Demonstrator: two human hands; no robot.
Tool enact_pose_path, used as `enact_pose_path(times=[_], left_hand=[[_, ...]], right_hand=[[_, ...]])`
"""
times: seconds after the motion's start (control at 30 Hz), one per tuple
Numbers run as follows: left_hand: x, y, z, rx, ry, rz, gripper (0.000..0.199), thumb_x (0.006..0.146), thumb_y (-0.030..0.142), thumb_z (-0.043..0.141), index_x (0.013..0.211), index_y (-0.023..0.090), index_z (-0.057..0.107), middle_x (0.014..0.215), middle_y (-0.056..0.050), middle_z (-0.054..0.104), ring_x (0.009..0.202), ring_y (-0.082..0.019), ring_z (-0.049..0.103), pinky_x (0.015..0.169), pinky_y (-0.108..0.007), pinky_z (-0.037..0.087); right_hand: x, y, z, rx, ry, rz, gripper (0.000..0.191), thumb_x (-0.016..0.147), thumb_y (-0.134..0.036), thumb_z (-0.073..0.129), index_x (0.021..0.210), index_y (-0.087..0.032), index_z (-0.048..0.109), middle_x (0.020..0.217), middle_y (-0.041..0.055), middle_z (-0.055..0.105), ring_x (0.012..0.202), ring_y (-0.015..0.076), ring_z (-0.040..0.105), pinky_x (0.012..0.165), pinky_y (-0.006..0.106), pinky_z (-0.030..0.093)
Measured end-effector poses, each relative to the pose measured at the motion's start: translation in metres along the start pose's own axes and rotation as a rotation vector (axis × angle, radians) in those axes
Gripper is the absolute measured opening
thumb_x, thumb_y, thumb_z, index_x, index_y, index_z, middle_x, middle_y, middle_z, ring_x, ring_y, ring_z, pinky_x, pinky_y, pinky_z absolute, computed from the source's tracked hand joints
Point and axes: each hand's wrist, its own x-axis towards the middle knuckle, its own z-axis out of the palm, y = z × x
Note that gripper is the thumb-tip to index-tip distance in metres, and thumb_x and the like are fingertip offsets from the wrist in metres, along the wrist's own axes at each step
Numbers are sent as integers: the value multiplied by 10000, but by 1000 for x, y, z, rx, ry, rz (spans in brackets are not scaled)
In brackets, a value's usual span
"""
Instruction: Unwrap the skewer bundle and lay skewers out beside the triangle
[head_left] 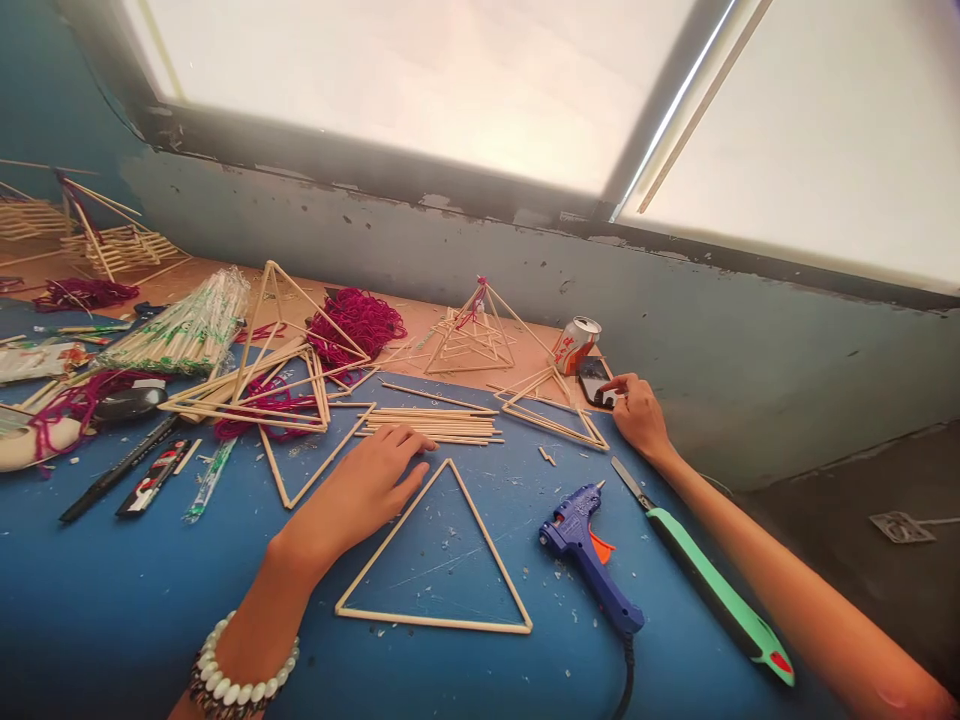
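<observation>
My left hand [373,478] lies open over the left side of a flat triangle of wooden sticks [435,622], its fingertips by a bundle of loose sticks [442,425]. At the far right of the table, my right hand [639,415] reaches to a smartphone [595,382], one finger stretched onto its screen and the others partly curled. The phone lies on the table. Between my arms rests a blue glue gun [589,560] with an orange trigger. Beside it is a green-handled knife [712,580], its blade pointing away from me.
A drink can [577,345] stands behind the phone. Stick frames [262,345], a small stick pyramid [472,335], purple yarn [356,325] and wrapped sticks [180,325] crowd the back and left. Markers [120,470] lie at left. A wall [420,240] bounds the table behind.
</observation>
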Motion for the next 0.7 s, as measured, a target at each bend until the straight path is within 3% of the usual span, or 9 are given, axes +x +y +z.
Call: enact_pose_path(times=[0.3,0.7], left_hand=[[-1,1,-1,0,17,7,321,1014,365,434,1200,225,655,1253,-81,670,1221,-264,606,1084,-438,479],[0,-1,1,3,-5,-3,309,1019,340,424,1213,233,639,1272,-71,652,1247,-264,584,1103,-455,456]], right_hand=[[3,1,3,59,-74,-51,290,1006,-429,569,1128,-178,648,1164,81,661,1095,226,619,982,463,503],[5,13,5,31,31,50,297,994,-407,604,1157,-162,645,1156,78,659,1050,218,639,937,449,535]])
